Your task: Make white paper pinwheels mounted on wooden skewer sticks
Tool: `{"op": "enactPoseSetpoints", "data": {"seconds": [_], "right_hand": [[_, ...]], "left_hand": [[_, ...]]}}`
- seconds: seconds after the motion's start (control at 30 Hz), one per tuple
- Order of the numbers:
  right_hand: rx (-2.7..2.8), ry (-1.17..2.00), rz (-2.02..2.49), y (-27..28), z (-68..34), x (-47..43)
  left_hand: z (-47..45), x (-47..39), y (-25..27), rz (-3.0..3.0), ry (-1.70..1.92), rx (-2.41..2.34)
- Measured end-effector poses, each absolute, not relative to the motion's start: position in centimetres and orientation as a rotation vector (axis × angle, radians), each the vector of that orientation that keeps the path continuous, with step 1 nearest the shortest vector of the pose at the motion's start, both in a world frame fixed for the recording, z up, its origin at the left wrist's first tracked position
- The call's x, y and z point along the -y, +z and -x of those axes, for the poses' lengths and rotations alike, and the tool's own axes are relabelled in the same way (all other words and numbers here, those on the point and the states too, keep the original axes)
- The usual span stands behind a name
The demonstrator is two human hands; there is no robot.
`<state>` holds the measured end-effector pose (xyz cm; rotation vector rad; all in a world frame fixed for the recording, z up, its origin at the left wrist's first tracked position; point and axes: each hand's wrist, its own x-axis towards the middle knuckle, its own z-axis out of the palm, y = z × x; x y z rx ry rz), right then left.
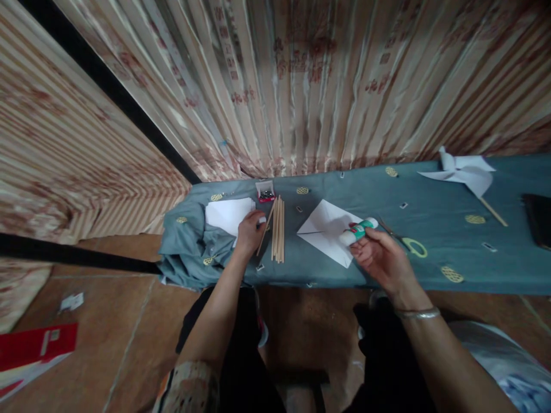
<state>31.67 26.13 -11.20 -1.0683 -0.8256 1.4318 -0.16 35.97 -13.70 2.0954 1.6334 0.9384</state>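
My right hand (383, 258) is closed around a glue stick (358, 230) with a green and white body, held above the right part of a white paper square (325, 229). Crease or cut lines run in from the paper's corners. Over the right edge of a stack of white paper (228, 213), my left hand (251, 232) pinches a small white cap (262, 219). Just right of those fingers lie several thin wooden sticks (278, 232), one of them slanted. Scissors (407, 241) with yellow-green handles rest to the right of the glue stick.
Behind the sticks sits a small open box (266, 192) of metal bits. A white paper pinwheel (467, 172) on a stick lies at the right, near a dark object (538, 218). The teal cloth (353, 275) covers the work surface, with a curtain (279, 86) hanging behind.
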Motion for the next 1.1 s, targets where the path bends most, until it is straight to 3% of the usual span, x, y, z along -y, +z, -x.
{"op": "enactPoseSetpoints", "data": {"seconds": [0.2, 0.33, 0.43, 0.6, 0.83, 1.1], "right_hand": [[0.470, 1.499, 0.947, -10.0, -31.6, -25.6], [0.351, 1.606, 0.887, -9.6, -31.5, -25.6], [0.335, 1.614, 0.896, -9.7, -31.7, -25.8], [0.464, 1.405, 1.074, -9.5, -32.6, -26.5], [0.711, 0.953, 1.352, -9.8, -32.1, -28.5], [0.984, 0.844, 1.505, -11.4, -31.1, -29.5]], "left_hand": [[-2.8, -33.7, -12.1, -2.370, 1.156, -1.471], [-8.1, -30.0, -12.0, -2.567, 0.948, -0.984], [-10.8, -28.2, -12.8, -2.662, 0.728, -0.904], [-11.8, -28.2, -13.8, -2.679, 0.532, -0.971], [-12.9, -28.3, -13.3, -2.626, 0.529, -0.992], [-13.3, -28.3, -13.6, -2.553, 0.428, -1.021]]}}
